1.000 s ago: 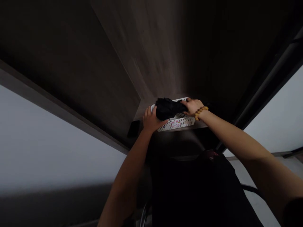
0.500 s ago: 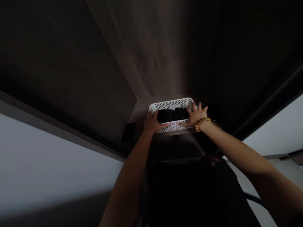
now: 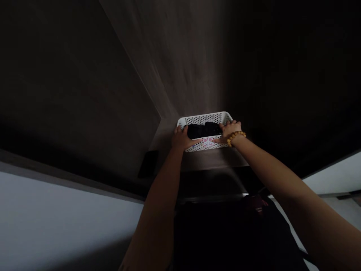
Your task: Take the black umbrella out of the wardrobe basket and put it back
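Two bare hands bracket a white perforated plastic basket point(image 3: 197, 146) on a dim wood-grain shelf point(image 3: 211, 160). The left hand point(image 3: 181, 140) spreads around the left front corner, thumb along the front wall; the right hand point(image 3: 231, 131), below a yellow beaded bracelet point(image 3: 232, 136), curls over the right end. Both appear to hold the basket, though how firmly cannot be told. Black, cloth-like contents point(image 3: 200, 131) lie inside, behind a pink flower decoration point(image 3: 208, 142) on the front. The basket sits just behind the shelf's front edge: an uneven pull could twist it or tip it over that edge. Loose contents could snag on the right fingers, and a dark flat object point(image 3: 149, 163) to the left could be knocked by a stray forearm.
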The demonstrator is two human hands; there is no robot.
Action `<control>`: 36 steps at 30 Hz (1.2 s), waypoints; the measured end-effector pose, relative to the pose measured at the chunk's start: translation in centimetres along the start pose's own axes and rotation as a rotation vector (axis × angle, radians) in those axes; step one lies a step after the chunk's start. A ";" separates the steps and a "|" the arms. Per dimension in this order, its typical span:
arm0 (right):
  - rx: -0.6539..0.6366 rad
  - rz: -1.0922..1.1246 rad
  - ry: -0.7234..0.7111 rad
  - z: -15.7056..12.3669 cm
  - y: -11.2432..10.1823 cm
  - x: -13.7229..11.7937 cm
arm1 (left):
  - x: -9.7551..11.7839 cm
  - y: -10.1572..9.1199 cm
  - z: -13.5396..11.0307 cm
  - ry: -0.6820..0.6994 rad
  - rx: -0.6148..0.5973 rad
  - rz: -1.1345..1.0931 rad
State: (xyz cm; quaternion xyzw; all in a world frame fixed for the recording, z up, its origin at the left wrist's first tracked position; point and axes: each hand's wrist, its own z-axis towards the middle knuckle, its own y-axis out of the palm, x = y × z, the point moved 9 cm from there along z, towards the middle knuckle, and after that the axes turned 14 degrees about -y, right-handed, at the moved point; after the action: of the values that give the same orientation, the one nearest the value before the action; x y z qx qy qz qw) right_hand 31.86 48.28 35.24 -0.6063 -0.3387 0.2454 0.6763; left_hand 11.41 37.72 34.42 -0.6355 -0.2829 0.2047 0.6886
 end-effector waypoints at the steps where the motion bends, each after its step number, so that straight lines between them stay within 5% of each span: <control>1: -0.001 0.002 0.001 0.6 0.1 0.1 | 0.0 0.1 0.7 -0.002 0.005 0.001; 36: -0.008 -0.047 0.055 19.4 2.9 4.2 | 1.0 3.0 21.3 0.096 0.207 -0.179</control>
State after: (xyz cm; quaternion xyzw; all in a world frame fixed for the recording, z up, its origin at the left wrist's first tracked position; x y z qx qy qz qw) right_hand 20.16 64.53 33.77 -0.6076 -0.3353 0.2114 0.6883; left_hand -1.48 54.85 32.23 -0.5423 -0.2824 0.1401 0.7788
